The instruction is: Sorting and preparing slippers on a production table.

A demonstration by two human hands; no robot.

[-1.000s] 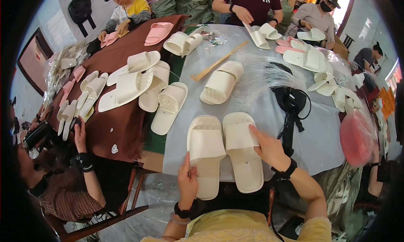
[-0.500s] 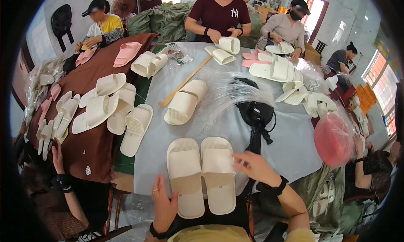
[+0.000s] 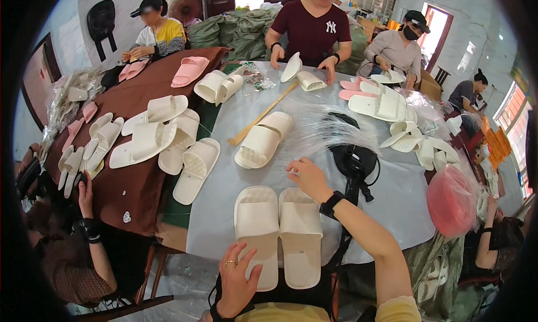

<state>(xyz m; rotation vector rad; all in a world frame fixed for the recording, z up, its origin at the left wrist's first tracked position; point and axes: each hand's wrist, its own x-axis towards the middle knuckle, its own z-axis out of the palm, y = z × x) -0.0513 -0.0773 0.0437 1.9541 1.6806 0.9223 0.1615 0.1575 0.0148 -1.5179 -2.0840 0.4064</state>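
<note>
A pair of cream slide slippers (image 3: 277, 232) lies side by side at the near edge of the grey-covered table (image 3: 235, 187). My left hand (image 3: 236, 277) hovers at the heel of the left slipper, fingers spread, holding nothing. My right hand (image 3: 307, 177) is stretched past the pair's toes toward a sheaf of clear plastic bags (image 3: 325, 133), fingers curled; whether it grips one I cannot make out. A stacked cream pair (image 3: 263, 139) lies further out beside a wooden stick (image 3: 260, 119).
A black tagging tool with strap (image 3: 353, 162) lies right of my hand. A pink bag (image 3: 451, 201) hangs at the table's right edge. Several cream and pink slippers cover the brown table (image 3: 134, 182) on the left. Other people work around both tables.
My right hand has left the right slipper and reached forward to the plastic bags. My left hand has drawn back from the left slipper's side to its heel.
</note>
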